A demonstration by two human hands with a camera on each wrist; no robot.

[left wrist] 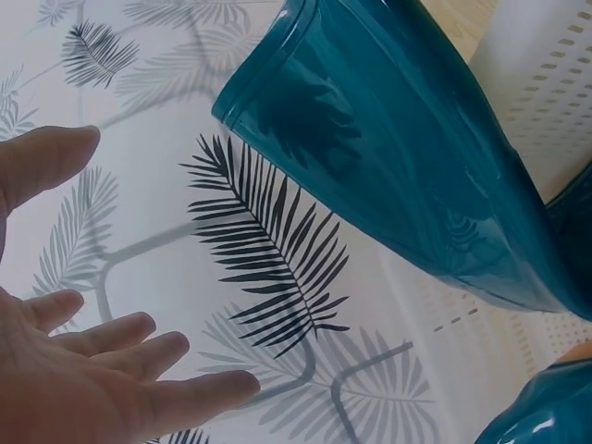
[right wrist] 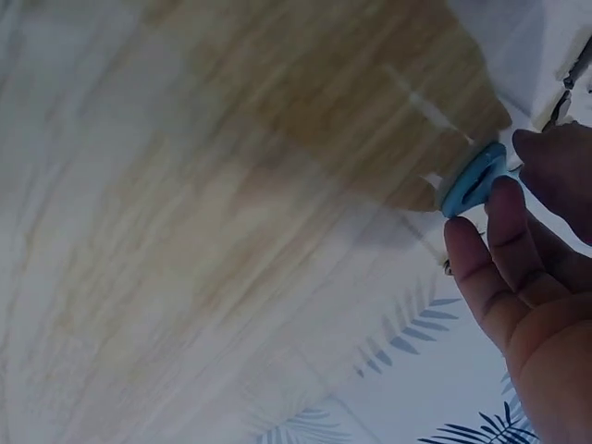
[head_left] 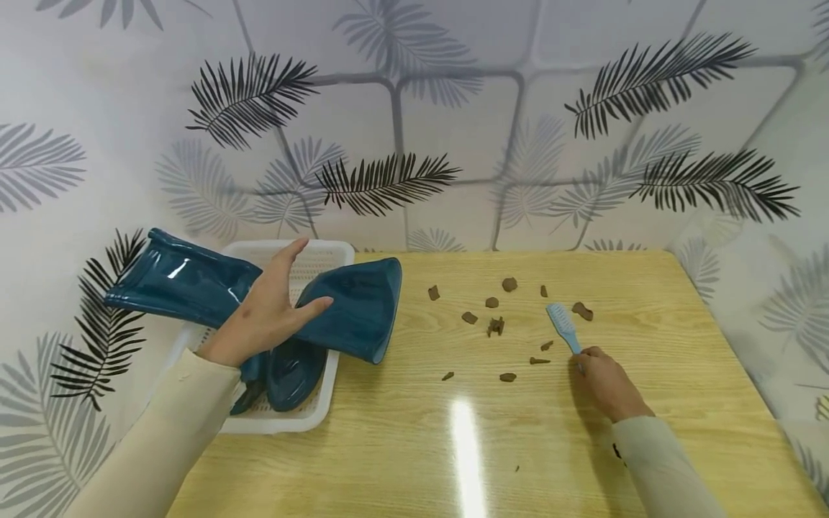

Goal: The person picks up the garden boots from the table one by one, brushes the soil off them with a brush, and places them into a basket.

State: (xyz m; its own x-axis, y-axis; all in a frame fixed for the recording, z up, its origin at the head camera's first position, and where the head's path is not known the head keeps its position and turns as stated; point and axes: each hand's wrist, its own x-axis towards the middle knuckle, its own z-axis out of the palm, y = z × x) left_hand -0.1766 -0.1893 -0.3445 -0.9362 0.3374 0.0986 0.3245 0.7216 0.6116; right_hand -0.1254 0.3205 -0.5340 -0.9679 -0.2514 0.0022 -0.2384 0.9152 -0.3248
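Right hand (head_left: 605, 381) pinches pale-blue brush (head_left: 563, 327) (bristled head forward); left hand (head_left: 268, 313) spread, empty.

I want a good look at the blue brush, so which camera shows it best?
The head view: the whole brush lies on the table, its handle end under the right hand. The right wrist view shows only the handle's tip beside the fingers. The left wrist view shows none of it.
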